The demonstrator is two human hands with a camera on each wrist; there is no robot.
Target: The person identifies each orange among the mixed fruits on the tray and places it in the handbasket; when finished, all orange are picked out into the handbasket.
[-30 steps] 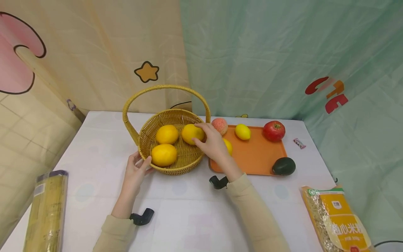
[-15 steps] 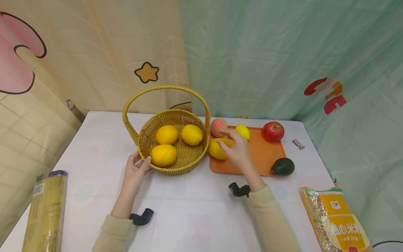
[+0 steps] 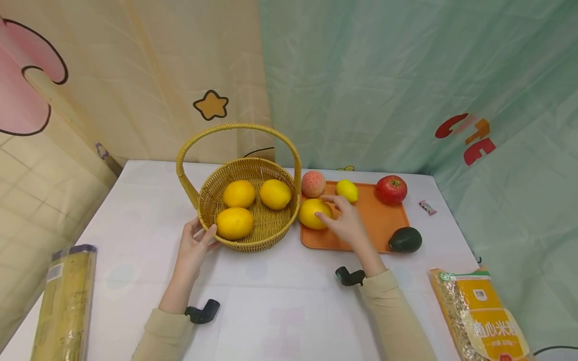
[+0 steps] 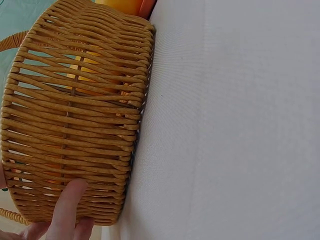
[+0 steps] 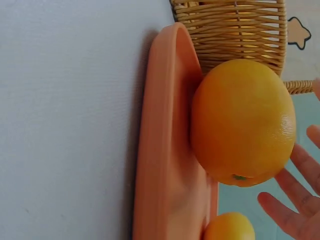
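In the head view my left hand [image 3: 195,249] holds the near-left rim of a wicker basket [image 3: 260,244], thumb at the rim. The left wrist view shows its fingers [image 4: 68,210] against the woven side [image 4: 75,130]. Three yellow-orange fruits, such as the front one [image 3: 235,223], lie inside the basket. My right hand [image 3: 345,220] is at a similar fruit, an orange [image 3: 313,214], on the left end of an orange tray [image 3: 372,220]. In the right wrist view the fingers spread beside this orange [image 5: 243,122], which has a green stem mark.
A peach-like pink fruit [image 3: 313,184], a lemon [image 3: 347,191], a red pomegranate-like fruit [image 3: 391,190] and a dark green avocado-like fruit [image 3: 405,239] are on or by the tray. A wrapped candy [image 3: 427,207] lies right. Packaged goods flank the table: a noodle-like pack [image 3: 65,301] and a bag [image 3: 485,316].
My right hand has left the fruit at the basket's right side and moved right to the orange on the tray. The fruit stays in the basket. The left hand keeps its place.
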